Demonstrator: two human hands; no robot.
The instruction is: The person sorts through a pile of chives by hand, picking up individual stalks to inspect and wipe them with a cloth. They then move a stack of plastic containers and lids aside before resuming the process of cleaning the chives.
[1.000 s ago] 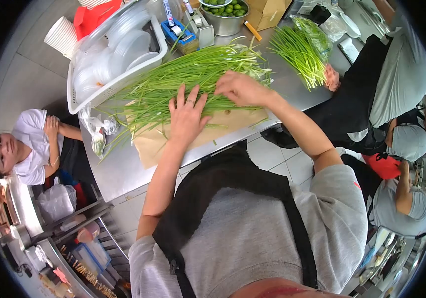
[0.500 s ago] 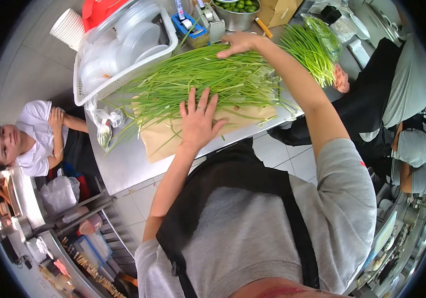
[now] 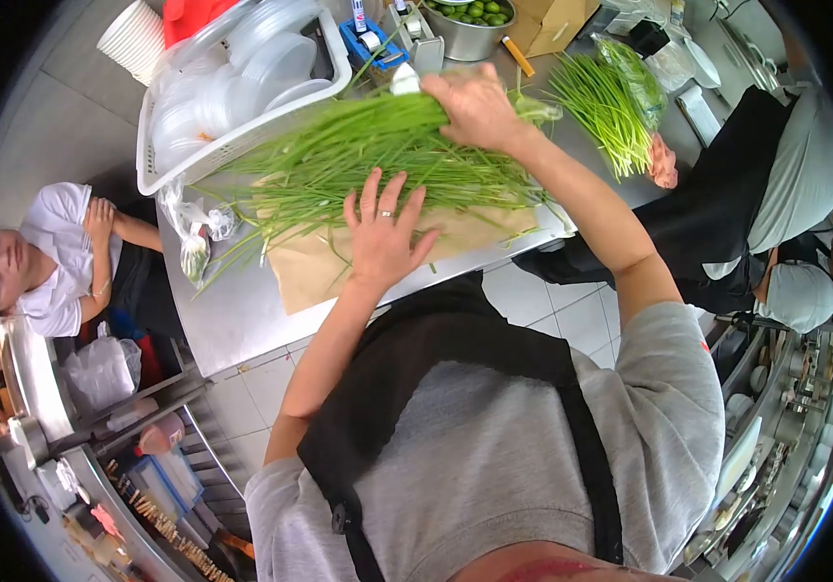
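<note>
A wide heap of long green chives (image 3: 310, 184) lies across brown paper (image 3: 310, 281) on a metal table. My left hand (image 3: 385, 238) rests on the near side of the heap, fingers spread, a ring on one finger. At the far right of the heap, my right hand (image 3: 479, 109) has its fingers curled round a bunch of chives (image 3: 377, 118), lifted a little and blurred by motion. Pale stem ends stick out to the right of that hand.
Behind the heap, a white basket (image 3: 147, 145) holds clear plastic lids. A metal bowl of green limes (image 3: 474, 39), a blue tape dispenser (image 3: 374, 44) and a second chive bundle (image 3: 605, 107) stand farther back. One person (image 3: 77, 252) is at left; others stand at right.
My right hand has gone from lying open on the far edge of the chives to closing round a bunch and raising it slightly. My left hand has stayed nearly in place.
</note>
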